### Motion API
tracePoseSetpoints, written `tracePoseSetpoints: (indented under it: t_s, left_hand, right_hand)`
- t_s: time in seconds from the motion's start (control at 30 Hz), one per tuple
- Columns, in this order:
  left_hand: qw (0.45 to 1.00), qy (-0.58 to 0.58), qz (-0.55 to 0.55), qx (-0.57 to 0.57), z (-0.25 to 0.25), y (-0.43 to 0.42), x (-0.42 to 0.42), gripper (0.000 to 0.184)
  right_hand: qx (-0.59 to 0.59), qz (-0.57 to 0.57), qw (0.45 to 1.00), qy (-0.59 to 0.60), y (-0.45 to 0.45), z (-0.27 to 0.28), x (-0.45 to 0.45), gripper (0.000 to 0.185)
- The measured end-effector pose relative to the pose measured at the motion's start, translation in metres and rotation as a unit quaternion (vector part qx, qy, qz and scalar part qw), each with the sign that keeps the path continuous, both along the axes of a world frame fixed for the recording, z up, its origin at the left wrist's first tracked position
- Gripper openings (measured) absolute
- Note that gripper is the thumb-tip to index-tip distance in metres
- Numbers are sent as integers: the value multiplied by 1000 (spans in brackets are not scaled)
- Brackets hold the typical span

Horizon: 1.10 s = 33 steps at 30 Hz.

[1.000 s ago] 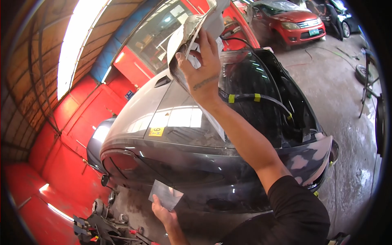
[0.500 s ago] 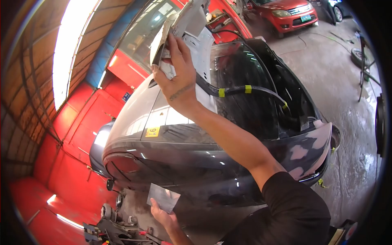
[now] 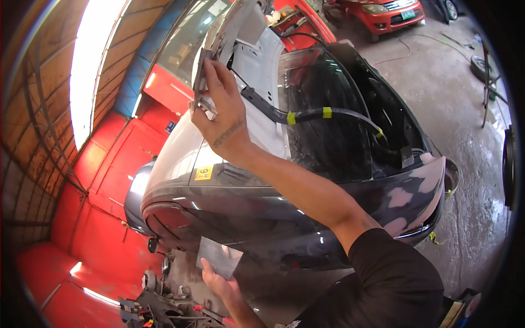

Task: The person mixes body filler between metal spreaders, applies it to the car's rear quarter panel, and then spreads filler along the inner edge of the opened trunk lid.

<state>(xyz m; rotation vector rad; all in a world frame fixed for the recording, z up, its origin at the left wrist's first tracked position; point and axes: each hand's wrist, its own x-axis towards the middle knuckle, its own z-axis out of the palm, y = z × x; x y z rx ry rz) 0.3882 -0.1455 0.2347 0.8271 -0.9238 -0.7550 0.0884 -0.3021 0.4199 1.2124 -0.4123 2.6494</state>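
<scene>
Nearest, the person's black sleeve is showing to the right of both hands, with the bare right arm stretching out of it; the left hand is closing its thumb and fingers on a thin grey sheet, holding it low in front of the dark side of a car; the right hand is reaching up above the left one, its fingers partly bent against the edge of a pale raised panel; a dark grey strip is showing along that edge by the fingertips, and I cannot tell if the hand is gripping or only pressing; a yellow sticker is sitting on the car just below the right hand; a bent black strip is running off to the right of that hand, wearing bits of yellow tape; a heap of metal parts is lying to the left of the left hand; farther off, a red wall is standing left of both hands; a red car is standing far up and right of the right hand.
</scene>
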Motion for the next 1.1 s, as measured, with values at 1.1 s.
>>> tracePoseSetpoints:
  t_s: [1.1]
  left_hand:
    - [933, 221, -278, -61, 53, -20, -151, 34]
  right_hand:
    - [294, -112, 775, 548, 178, -121, -68, 50]
